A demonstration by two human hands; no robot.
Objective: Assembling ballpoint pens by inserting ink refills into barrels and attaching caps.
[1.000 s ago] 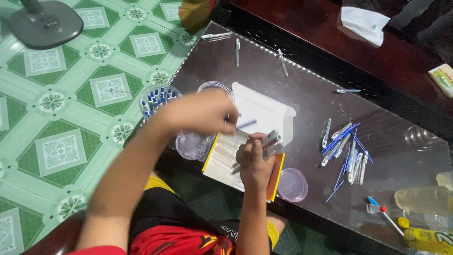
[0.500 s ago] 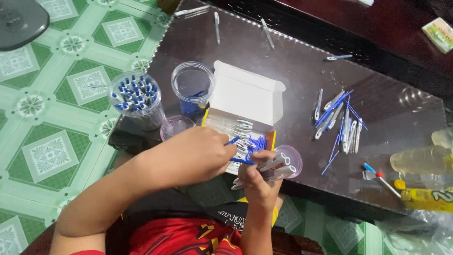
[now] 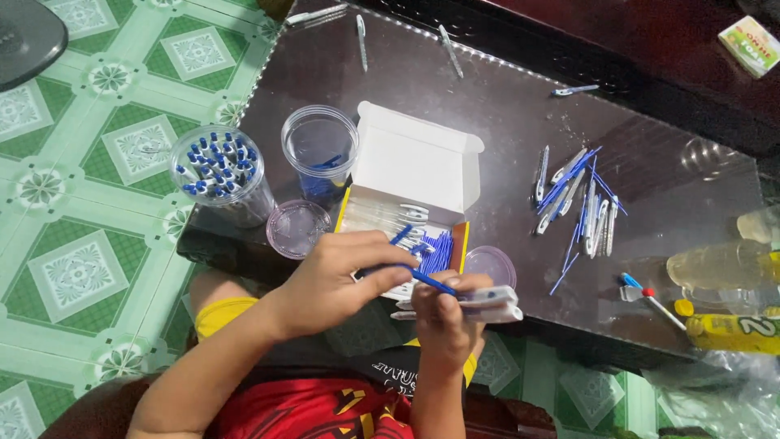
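A green-and-white patterned tile floor (image 3: 73,268) runs under a low dark glass-topped table (image 3: 487,106), seen from above. At the near edge lies an open white cardboard box (image 3: 410,175) with yellow sides, its lid flap standing back, holding clear pen barrels and blue refills. The left hand (image 3: 337,280) pinches a thin blue refill (image 3: 426,280) between thumb and fingertips, its tip meeting the right hand (image 3: 443,313), which is closed around a bundle of clear pen barrels (image 3: 487,301) just in front of the box. Left of the box stand a clear plastic cup (image 3: 319,150), nearly empty, and another cup full of blue-capped pens (image 3: 221,172); two round clear lids (image 3: 297,228) lie beside the box. Loose pen parts (image 3: 577,199) are scattered to the right. A yellow-labelled bottle (image 3: 731,332) lies at the far right edge, and a small green-and-white packet (image 3: 751,45) at the top corner.
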